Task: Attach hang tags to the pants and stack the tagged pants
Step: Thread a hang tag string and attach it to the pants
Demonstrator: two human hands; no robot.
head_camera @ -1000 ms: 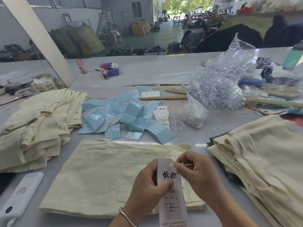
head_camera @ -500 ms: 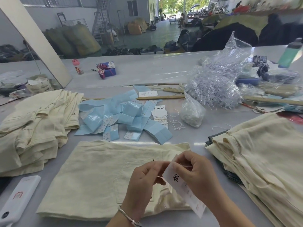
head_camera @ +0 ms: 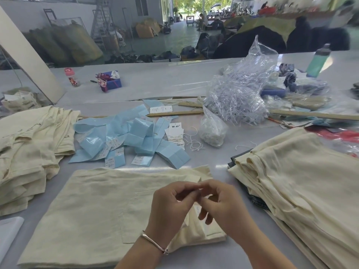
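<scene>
Tagging step: left hand (head_camera: pixel 171 202) and right hand (head_camera: pixel 223 206) together over folded pants (head_camera: pixel 93 210), pinching hang tag (head_camera: pixel 196 208) string; next, likely fastening it to the garment.

Both hands meet at the table's near edge: left hand (head_camera: pixel 171 202) and right hand (head_camera: pixel 223 204), fingertips pinched together, fingers curled.

Garment workshop, stacked pants (head_camera: pixel 303 183), hang tags (head_camera: pixel 174 133)
</scene>
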